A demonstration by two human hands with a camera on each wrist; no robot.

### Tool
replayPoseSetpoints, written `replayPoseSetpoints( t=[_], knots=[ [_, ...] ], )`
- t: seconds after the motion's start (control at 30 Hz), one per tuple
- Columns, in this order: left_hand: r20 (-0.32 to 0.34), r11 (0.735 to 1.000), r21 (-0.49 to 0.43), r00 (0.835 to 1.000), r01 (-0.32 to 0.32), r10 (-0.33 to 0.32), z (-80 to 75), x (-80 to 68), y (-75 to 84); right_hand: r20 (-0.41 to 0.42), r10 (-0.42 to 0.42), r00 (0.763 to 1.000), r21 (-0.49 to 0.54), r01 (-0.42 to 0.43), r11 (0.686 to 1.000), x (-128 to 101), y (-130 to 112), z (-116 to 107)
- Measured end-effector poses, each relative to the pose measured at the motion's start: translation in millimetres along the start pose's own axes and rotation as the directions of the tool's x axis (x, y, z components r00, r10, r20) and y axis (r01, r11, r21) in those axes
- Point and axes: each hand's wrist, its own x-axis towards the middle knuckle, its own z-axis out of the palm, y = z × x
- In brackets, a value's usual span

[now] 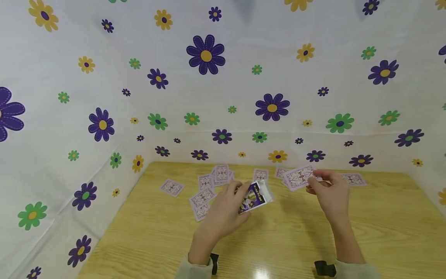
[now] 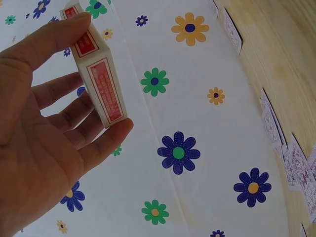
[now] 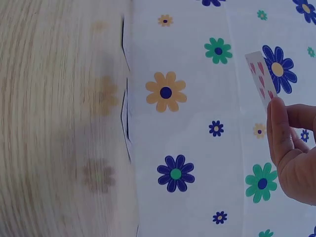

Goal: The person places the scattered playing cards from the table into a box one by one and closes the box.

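Observation:
My left hand (image 1: 224, 207) grips a card box (image 1: 253, 197) with a dark printed front and a white open end. In the left wrist view, the thumb and fingers of the hand (image 2: 54, 113) hold the box (image 2: 101, 81) by its edges, showing red panels on its sides. To the right, my right hand (image 1: 331, 192) pinches a playing card (image 1: 299, 177) between thumb and fingers, its patterned back toward the head camera. Red hearts show on the face of that card (image 3: 260, 76) in the right wrist view, with the hand (image 3: 296, 153) at its lower end.
Several cards lie back up on the wooden table (image 1: 146, 236): a lone card (image 1: 172, 187) at left, an overlapping group (image 1: 203, 197) beside the left hand, a card (image 1: 260, 174) behind the box and another card (image 1: 353, 179) at right. A flowered cloth (image 1: 240, 85) hangs behind.

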Motion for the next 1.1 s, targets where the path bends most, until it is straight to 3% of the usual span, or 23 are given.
replayPoseSetpoints(
  t=[0.33,0.47,0.73,1.1],
  knots=[
    [0.03,1.0,0.0,1.0,-0.001,0.001,5.4,-6.6,3.1,0.01,0.084,0.996,-0.057,-0.084,0.995,-15,3,0],
    [0.029,1.0,0.003,0.999,0.015,-0.015,4.7,-6.4,3.2,0.019,0.077,0.997,-0.048,-0.076,0.996,-16,0,0],
    [0.086,1.0,0.011,0.996,0.013,-0.014,3.4,-1.0,3.9,0.002,0.055,0.998,-0.063,-0.055,0.996,-20,-8,-4],
    [0.098,1.0,0.013,0.995,0.012,-0.013,0.9,1.2,1.7,0.152,-0.021,0.988,-0.076,0.033,0.997,-32,-24,8]
  ],
)
